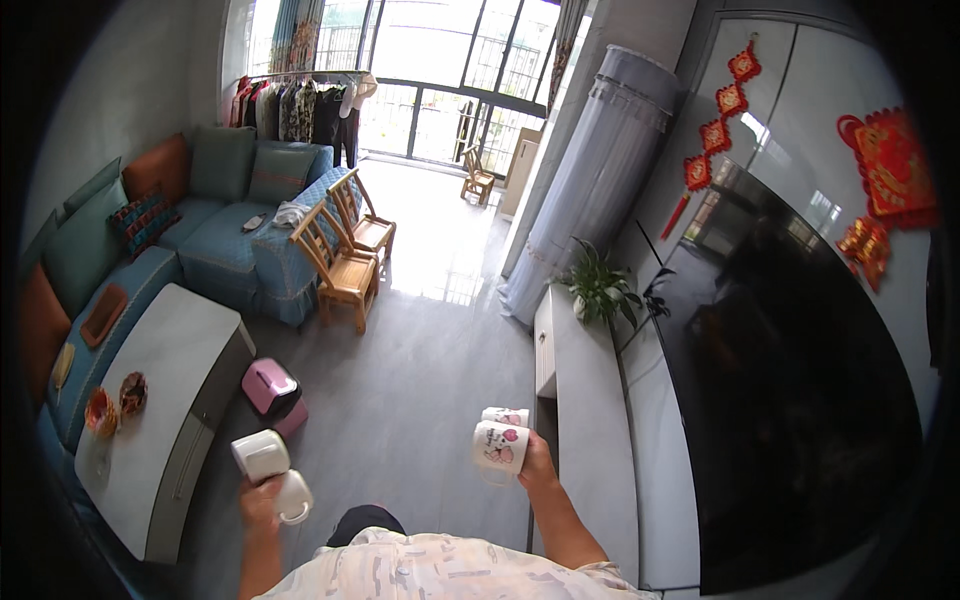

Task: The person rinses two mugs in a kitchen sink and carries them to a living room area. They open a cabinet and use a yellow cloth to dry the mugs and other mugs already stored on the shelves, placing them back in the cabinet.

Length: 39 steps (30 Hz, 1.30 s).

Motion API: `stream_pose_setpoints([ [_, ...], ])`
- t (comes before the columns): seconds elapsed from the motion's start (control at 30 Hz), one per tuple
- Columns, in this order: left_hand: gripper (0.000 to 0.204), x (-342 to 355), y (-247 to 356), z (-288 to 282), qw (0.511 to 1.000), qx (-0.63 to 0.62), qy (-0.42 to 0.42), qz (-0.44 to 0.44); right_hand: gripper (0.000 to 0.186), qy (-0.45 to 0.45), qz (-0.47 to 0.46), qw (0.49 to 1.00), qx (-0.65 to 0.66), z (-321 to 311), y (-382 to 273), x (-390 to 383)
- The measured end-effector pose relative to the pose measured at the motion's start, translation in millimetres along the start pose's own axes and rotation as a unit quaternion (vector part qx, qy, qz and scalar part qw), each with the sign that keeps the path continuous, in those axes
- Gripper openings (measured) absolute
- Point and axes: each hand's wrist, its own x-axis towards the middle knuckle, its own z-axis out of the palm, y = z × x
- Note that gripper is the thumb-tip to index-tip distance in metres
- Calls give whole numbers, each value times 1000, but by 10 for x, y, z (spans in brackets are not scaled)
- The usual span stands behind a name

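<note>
At the lower left, my left hand (258, 498) grips two white mugs, one (260, 452) tipped on its side and the other (295, 498) just below it with its handle showing. My right hand (536, 462) is closed on two white mugs with pink printed pictures: a front one (500, 443) and another (505, 413) behind it, partly hidden. Left of my left hand stands a curved coffee table (180, 350) bearing two red-brown ornaments (101, 410). A pink bin (270, 385) sits on the floor beside the table.
A blue sofa (215, 230) with cushions and two wooden chairs (347, 280) stand ahead-left. To the right are a long low cabinet (590, 420), a potted plant (595, 285) and a large black screen (780, 420). A clothes rack (300, 108) and small chair (477, 180) are near the window.
</note>
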Motion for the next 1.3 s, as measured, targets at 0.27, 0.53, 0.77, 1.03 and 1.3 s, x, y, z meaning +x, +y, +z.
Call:
stream_pose_setpoints([
  [0.27, 36, 2426, -233, 1446, 999, 22, 29, 0, 36, -11, 11, 1000, 0, 129, -519, 2383],
  [0.53, 32, 4601, -287, 4088, 970, -5, -210, -123, 34, 102, -90, 990, 25, -64, -1473, 3899],
  [0.77, 31, 6298, -637, 5718, 952, -17, -261, -158, 34, 142, -113, 982, 53, -285, -2176, 5774],
  [1.03, 32, 8013, -551, 6643, 992, 13, -108, -64, 39, 49, -13, 998, 29, 30, -2934, 8864],
  [1.3, 30, 9890, -721, 7256, 999, 42, 3, 4, 35, -21, 16, 1000, -6, 768, -3461, 11295],
])
